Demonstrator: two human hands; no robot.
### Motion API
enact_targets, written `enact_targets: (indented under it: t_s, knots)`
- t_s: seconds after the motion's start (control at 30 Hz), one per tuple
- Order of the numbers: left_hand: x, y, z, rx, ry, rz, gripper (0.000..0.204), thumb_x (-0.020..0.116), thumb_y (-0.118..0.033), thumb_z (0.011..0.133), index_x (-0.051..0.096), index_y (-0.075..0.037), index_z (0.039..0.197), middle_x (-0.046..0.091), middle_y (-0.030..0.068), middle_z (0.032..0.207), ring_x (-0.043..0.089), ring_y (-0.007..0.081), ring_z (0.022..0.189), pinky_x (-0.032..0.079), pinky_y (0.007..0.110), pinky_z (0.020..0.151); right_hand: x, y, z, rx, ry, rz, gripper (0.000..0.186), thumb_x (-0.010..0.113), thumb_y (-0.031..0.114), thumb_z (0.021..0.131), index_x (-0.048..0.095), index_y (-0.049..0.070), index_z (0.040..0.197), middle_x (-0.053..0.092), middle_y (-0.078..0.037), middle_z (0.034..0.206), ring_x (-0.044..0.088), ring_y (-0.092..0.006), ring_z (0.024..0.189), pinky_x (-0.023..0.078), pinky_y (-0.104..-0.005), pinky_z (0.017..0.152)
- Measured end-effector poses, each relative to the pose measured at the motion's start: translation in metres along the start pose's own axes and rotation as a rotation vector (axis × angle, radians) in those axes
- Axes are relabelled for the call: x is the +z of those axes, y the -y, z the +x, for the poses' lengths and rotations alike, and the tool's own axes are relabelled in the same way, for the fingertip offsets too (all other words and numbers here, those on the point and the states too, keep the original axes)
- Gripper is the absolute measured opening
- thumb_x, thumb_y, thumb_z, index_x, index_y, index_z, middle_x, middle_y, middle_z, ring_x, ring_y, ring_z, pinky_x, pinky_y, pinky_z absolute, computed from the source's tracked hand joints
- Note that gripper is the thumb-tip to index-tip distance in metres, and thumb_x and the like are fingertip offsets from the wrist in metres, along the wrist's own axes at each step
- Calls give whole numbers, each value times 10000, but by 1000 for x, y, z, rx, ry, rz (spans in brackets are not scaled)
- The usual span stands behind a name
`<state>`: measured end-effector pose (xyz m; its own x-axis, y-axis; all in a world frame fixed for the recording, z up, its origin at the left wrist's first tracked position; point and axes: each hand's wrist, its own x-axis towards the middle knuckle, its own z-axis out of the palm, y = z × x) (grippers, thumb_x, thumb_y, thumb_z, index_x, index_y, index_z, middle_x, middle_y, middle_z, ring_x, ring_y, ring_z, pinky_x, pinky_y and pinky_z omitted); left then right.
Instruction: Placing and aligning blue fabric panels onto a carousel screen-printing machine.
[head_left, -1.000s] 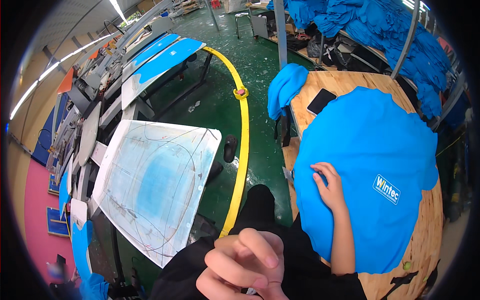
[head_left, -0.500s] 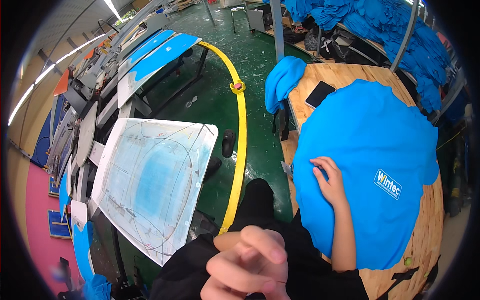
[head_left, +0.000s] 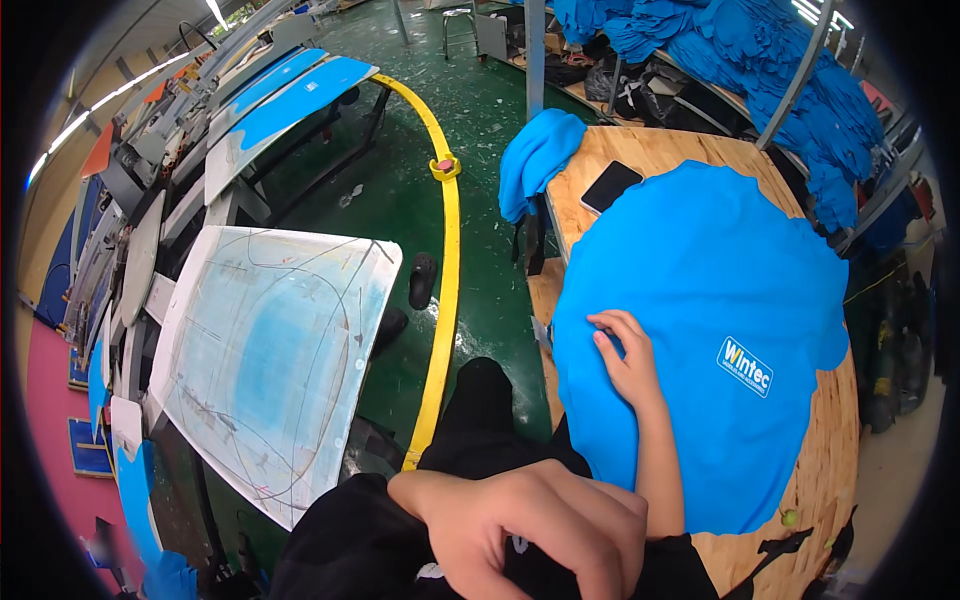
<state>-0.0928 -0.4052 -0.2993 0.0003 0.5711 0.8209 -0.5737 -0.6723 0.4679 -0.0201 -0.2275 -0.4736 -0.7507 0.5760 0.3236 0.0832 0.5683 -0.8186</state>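
A large rounded blue fabric piece [head_left: 690,250] with a wavy edge and a small printed label patch lies spread over the wooden table on my right. My right hand [head_left: 630,360] rests on its left part, palm down, fingers a little bent and nothing held. Close to the camera, in front of my dark clothes, is my left hand [head_left: 540,520] with its back showing. Its fingers curl loosely downward with a gap beside the thumb, and I see nothing in them. The lower edge cuts off some of its fingertips.
The wooden table [head_left: 675,145] bears a phone [head_left: 610,187] and a bunched blue cloth [head_left: 540,160]. To the left stands a paint-stained white printing board [head_left: 280,350]. A yellow strip [head_left: 450,270] crosses the green floor. Blue fabric [head_left: 780,110] is heaped on a rack at the back right.
My left hand has turned from curled fingers facing up to its back showing, and shifted slightly right. The view has swung slightly right. My right hand still rests on the blue fabric.
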Motion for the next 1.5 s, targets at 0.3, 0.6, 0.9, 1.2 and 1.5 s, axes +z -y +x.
enact_targets:
  t_s: [0.3, 0.6, 0.9, 1.2, 1.5]
  knots:
    - [10, -22, 1, 136, -155, 571, 129, 680, -115, 781, 683, -13, 702, 601, 69, 686, 494, 166, 609, 365, 314, 573, 0, 1, 1, 57, 15, 37, 183, 561, 107, 849, 611, 28, 1007, 580, -126, 1040, 570, -273, 967, 444, -330, 849]
    - [20, -32, -2, 174, -101, 911, 122, 673, -149, 787, 709, -51, 723, 623, 23, 711, 505, 137, 656, 399, 359, 670, -1, 2, 0, 45, 15, 36, 192, 561, 109, 847, 606, 27, 1014, 572, -116, 1011, 572, -257, 934, 446, -330, 838]
    - [15, -34, -4, 218, -33, 939, 78, 678, -108, 767, 712, -50, 727, 622, 23, 730, 508, 140, 699, 410, 364, 683, 0, 0, -1, 25, 19, 19, 200, 547, 69, 849, 613, 17, 1030, 580, -120, 1042, 582, -231, 922, 454, -314, 831]
    - [5, -7, -5, 364, -99, 557, 74, 669, -85, 760, 713, -35, 728, 605, 47, 726, 480, 149, 668, 412, 339, 712, 2, 0, 0, 21, 8, 17, 212, 559, 63, 835, 609, 16, 1036, 584, -121, 1030, 584, -227, 918, 457, -308, 819]
    - [13, -28, -13, 159, -100, 194, 163, 767, -97, 701, 684, 26, 768, 604, 111, 744, 505, 198, 690, 387, 317, 613, 4, 1, -2, -1, 23, -41, 202, 558, 75, 838, 612, 20, 1024, 568, -133, 1034, 576, -244, 952, 450, -324, 845]
